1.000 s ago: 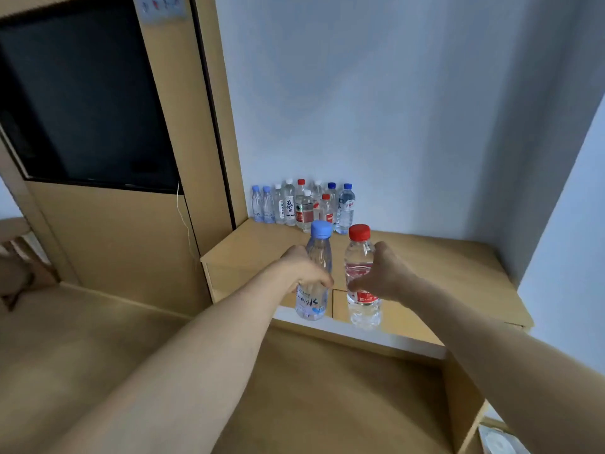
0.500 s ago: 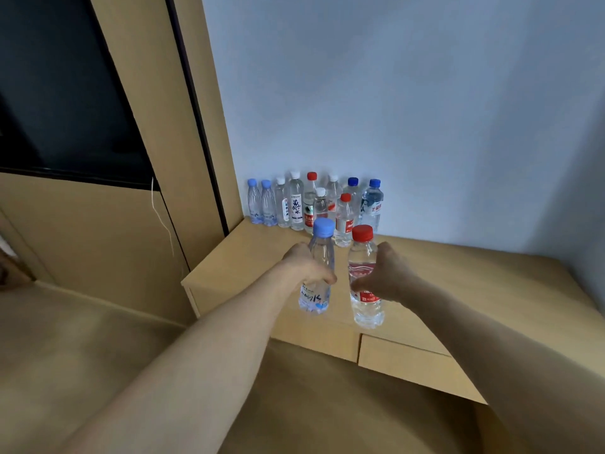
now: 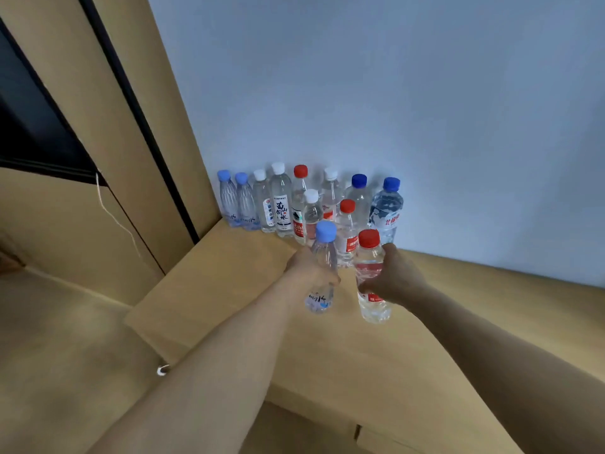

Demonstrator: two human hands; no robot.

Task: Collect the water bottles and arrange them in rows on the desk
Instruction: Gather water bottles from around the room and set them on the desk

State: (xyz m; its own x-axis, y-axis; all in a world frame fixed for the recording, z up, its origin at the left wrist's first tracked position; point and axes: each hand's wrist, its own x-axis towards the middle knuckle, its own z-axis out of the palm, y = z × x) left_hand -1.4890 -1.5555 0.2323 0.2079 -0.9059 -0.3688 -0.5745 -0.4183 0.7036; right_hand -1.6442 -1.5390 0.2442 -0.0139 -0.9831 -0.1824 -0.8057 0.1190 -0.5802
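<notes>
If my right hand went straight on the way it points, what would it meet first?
Probably the front-row red-capped bottle, standing just beyond the held bottle your right hand grips. Depth is unclear; the blue-capped bottle in the left hand is close beside that line.

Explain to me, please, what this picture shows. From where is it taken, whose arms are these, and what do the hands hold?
There is no machine here. A person wears one camera on the head, so the picture looks forward and down along their own two bare arms. The left hand grips a bottle with a light blue cap. The right hand grips a bottle with a red cap. Both bottles are upright over a wooden desk. More water bottles stand on the desk in a row against the wall, with two others in front of that row.
</notes>
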